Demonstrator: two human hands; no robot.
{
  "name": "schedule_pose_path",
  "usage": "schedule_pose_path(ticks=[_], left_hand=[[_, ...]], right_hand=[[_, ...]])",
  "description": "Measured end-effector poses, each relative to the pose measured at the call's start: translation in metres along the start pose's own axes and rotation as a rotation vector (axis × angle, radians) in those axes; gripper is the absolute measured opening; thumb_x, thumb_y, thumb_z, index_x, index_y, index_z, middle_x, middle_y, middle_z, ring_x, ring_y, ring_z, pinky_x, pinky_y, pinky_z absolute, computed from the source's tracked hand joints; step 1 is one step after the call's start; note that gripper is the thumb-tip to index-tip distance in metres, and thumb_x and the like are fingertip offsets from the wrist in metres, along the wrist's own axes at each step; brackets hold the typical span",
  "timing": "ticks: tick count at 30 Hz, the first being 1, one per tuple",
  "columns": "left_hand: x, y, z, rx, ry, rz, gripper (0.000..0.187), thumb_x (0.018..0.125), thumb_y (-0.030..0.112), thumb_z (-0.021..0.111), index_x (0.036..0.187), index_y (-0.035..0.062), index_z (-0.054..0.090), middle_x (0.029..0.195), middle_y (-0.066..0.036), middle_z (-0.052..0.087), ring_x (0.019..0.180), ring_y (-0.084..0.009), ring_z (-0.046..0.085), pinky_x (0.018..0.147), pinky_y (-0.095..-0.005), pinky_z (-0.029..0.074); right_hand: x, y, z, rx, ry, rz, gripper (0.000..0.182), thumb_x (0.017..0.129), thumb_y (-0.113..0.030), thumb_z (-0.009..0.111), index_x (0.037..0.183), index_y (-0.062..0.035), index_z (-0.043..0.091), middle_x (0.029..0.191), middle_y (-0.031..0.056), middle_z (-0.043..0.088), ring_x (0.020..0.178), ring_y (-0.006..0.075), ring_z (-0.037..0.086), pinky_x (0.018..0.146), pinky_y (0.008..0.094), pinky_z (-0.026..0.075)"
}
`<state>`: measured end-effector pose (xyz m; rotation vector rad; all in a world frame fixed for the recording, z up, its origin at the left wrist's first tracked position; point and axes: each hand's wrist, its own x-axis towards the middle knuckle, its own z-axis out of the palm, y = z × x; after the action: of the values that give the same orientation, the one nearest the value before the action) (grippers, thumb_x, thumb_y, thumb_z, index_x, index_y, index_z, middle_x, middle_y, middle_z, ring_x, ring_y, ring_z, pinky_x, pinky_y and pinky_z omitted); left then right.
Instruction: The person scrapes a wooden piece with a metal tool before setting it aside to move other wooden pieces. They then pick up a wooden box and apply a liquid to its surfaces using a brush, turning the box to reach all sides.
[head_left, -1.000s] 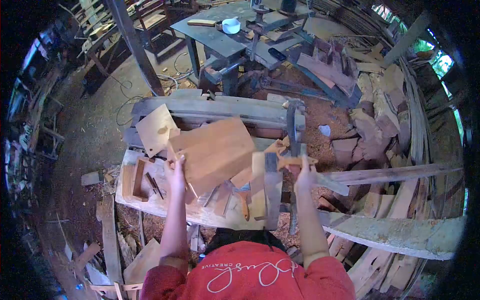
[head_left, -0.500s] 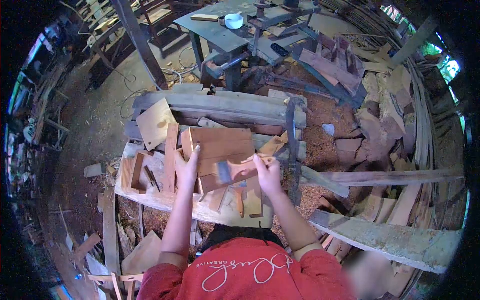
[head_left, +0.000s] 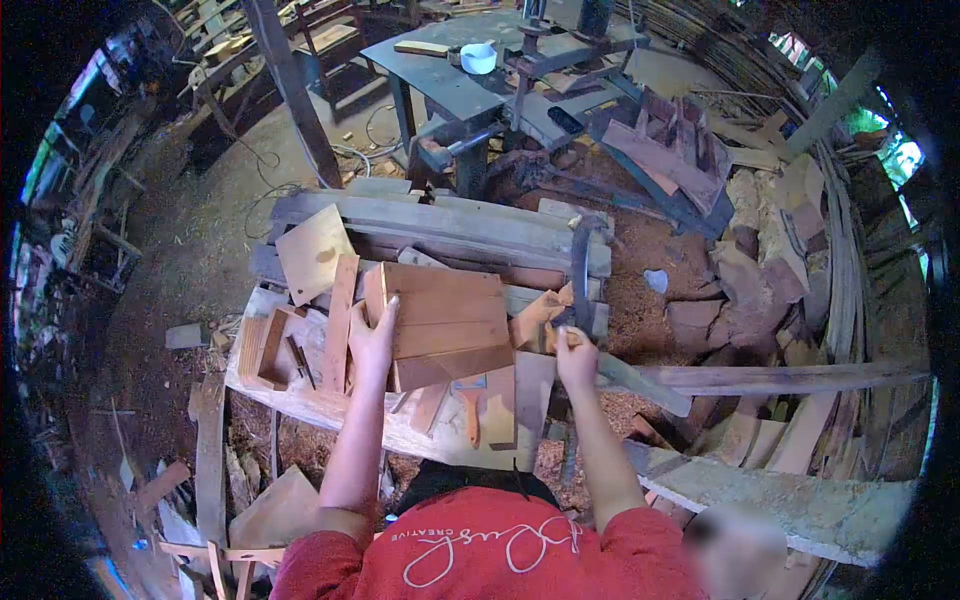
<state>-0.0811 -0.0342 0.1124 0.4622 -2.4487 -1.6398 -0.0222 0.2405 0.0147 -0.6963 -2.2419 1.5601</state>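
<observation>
A reddish wooden box (head_left: 450, 315) lies on the bench, its flat planked face up. My left hand (head_left: 372, 338) grips the box's left side, thumb on the top edge. Right of the box, my right hand (head_left: 577, 358) is closed around the handle of a wide brush (head_left: 550, 337), which shows only in part beside wood scraps. A second brush (head_left: 472, 408) with an orange handle lies below the box, bristle end towards it.
A small open wooden frame (head_left: 272, 350), thin dark tools (head_left: 300, 362) and a pale board (head_left: 315, 255) are at the left of the bench (head_left: 400, 432). Behind stands a metal table (head_left: 430, 75) with a white cup (head_left: 478, 59). Timber lies at the right.
My right hand has moved right with its brush, off the box's face to beyond its right edge. My left hand remains on the box.
</observation>
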Motion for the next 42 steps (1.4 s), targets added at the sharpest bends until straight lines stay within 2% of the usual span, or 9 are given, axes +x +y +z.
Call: schedule_pose_path(ticks=[8, 10, 14, 20, 23, 33, 35, 37, 42], left_hand=[[0.005, -0.015, 0.009, 0.011, 0.06, -0.004, 0.059, 0.067, 0.036, 0.06, 0.104, -0.0052, 0.042, 0.099, -0.02, 0.05, 0.092, -0.0258, 0.049, 0.08, -0.0309, 0.037], [0.008, -0.022, 0.009, 0.006, 0.022, -0.058, 0.06, 0.067, 0.039, 0.059, 0.105, -0.0043, 0.042, 0.1, -0.021, 0.05, 0.092, -0.0269, 0.049, 0.079, -0.0311, 0.037], [0.005, -0.021, 0.009, 0.011, 0.019, -0.065, 0.06, 0.067, 0.039, 0.059, 0.105, -0.0042, 0.042, 0.1, -0.02, 0.05, 0.092, -0.0265, 0.049, 0.079, -0.031, 0.037], [0.009, -0.027, 0.007, -0.011, 0.05, -0.06, 0.059, 0.067, 0.038, 0.059, 0.105, -0.0044, 0.042, 0.099, -0.019, 0.05, 0.09, -0.0243, 0.05, 0.078, -0.0301, 0.038], [0.011, -0.035, 0.006, -0.058, 0.019, -0.071, 0.059, 0.067, 0.036, 0.06, 0.105, -0.0045, 0.042, 0.099, -0.018, 0.051, 0.09, -0.0228, 0.05, 0.078, -0.0296, 0.038], [0.011, -0.032, 0.009, -0.056, 0.035, -0.077, 0.06, 0.066, 0.035, 0.062, 0.106, -0.0046, 0.042, 0.1, -0.017, 0.05, 0.09, -0.0216, 0.05, 0.077, -0.0284, 0.038], [0.01, -0.033, 0.009, -0.044, 0.042, -0.064, 0.06, 0.065, 0.036, 0.062, 0.106, -0.0046, 0.043, 0.101, -0.018, 0.05, 0.09, -0.0217, 0.05, 0.077, -0.0283, 0.038], [0.009, -0.03, 0.008, -0.063, 0.027, -0.09, 0.061, 0.065, 0.036, 0.062, 0.106, -0.0051, 0.043, 0.101, -0.018, 0.05, 0.091, -0.022, 0.05, 0.078, -0.0285, 0.038], [0.011, -0.024, 0.009, -0.019, 0.039, -0.073, 0.061, 0.065, 0.036, 0.062, 0.106, -0.0058, 0.043, 0.1, -0.018, 0.051, 0.09, -0.0219, 0.05, 0.078, -0.0283, 0.038]], right_hand=[[-0.029, -0.096, 0.054, -0.195, -0.166, -0.658, 0.02, 0.077, -0.019, 0.05, 0.076, 0.0, 0.056, 0.071, 0.0132, 0.058, 0.057, 0.0256, 0.057, 0.054, 0.0306, 0.043], [-0.032, -0.113, 0.056, 0.425, -0.295, -0.127, 0.022, 0.081, -0.018, 0.046, 0.079, 0.0029, 0.053, 0.074, 0.0105, 0.059, 0.059, 0.0218, 0.059, 0.055, 0.027, 0.043], [-0.014, -0.113, 0.056, 0.933, -0.359, 0.178, 0.016, 0.08, -0.015, 0.046, 0.083, 0.0008, 0.049, 0.078, 0.0092, 0.054, 0.059, 0.0236, 0.057, 0.058, 0.031, 0.049], [0.005, -0.019, 0.054, 0.804, -0.086, 0.363, 0.027, 0.078, -0.02, 0.051, 0.085, 0.0059, 0.048, 0.076, 0.0111, 0.056, 0.059, 0.0249, 0.058, 0.057, 0.0296, 0.048], [0.03, 0.018, 0.036, 0.107, 0.113, 0.131, 0.029, 0.077, -0.025, 0.052, 0.076, 0.0039, 0.054, 0.068, 0.0106, 0.057, 0.054, 0.0167, 0.056, 0.049, 0.0306, 0.045], [0.001, -0.088, 0.071, -0.255, -0.055, -0.75, 0.016, 0.075, -0.017, 0.053, 0.075, -0.002, 0.056, 0.065, 0.0124, 0.057, 0.059, 0.0241, 0.057, 0.058, 0.0317, 0.044], [-0.009, -0.115, 0.069, 0.262, -0.29, -0.147, 0.018, 0.079, -0.017, 0.049, 0.079, -0.0002, 0.055, 0.071, 0.0099, 0.059, 0.062, 0.0187, 0.058, 0.062, 0.0273, 0.044], [-0.005, -0.131, 0.067, 0.435, -0.254, -0.285, 0.022, 0.082, -0.017, 0.045, 0.083, 0.0036, 0.053, 0.077, 0.0094, 0.058, 0.064, 0.0176, 0.059, 0.061, 0.0246, 0.044], [0.009, -0.083, 0.081, 0.942, -0.242, 0.245, 0.024, 0.08, -0.018, 0.047, 0.081, 0.0062, 0.049, 0.076, 0.0125, 0.056, 0.06, 0.0247, 0.058, 0.057, 0.0271, 0.047]])
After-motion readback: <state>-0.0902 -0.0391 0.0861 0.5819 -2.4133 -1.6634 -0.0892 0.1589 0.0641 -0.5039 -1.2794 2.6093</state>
